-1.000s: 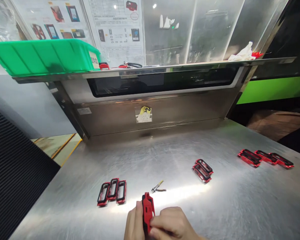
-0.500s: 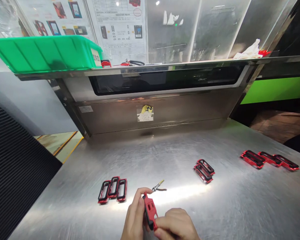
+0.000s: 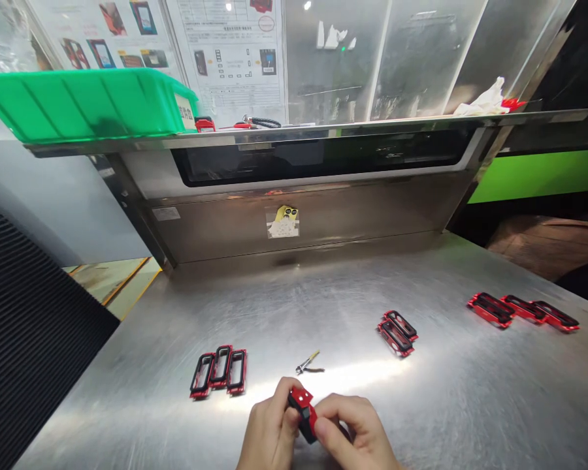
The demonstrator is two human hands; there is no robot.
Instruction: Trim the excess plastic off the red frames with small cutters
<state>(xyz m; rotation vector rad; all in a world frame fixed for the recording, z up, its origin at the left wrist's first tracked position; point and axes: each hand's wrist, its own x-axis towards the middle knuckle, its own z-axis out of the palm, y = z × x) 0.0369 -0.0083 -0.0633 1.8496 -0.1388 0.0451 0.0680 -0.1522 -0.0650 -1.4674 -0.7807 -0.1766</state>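
Both my hands meet at the bottom middle of the view over the steel table (image 3: 323,307). My left hand (image 3: 267,434) and my right hand (image 3: 355,431) are closed on one red and black frame part (image 3: 304,405), pinched between the fingertips and tilted end-on toward the camera. Just beyond my fingers lies a small pair of tweezers (image 3: 308,363). Three more red frames (image 3: 219,371) lie side by side to the left of my hands.
A stack of two red frames (image 3: 396,333) lies right of centre, and three others (image 3: 522,310) sit in a row at the far right. A green bin (image 3: 85,104) and a white rag (image 3: 483,101) rest on the upper shelf. The table's left edge drops to a black mat (image 3: 24,339).
The red part has been turned from standing upright to end-on and lowered. My right hand's fingers moved up to grip it alongside my left hand.
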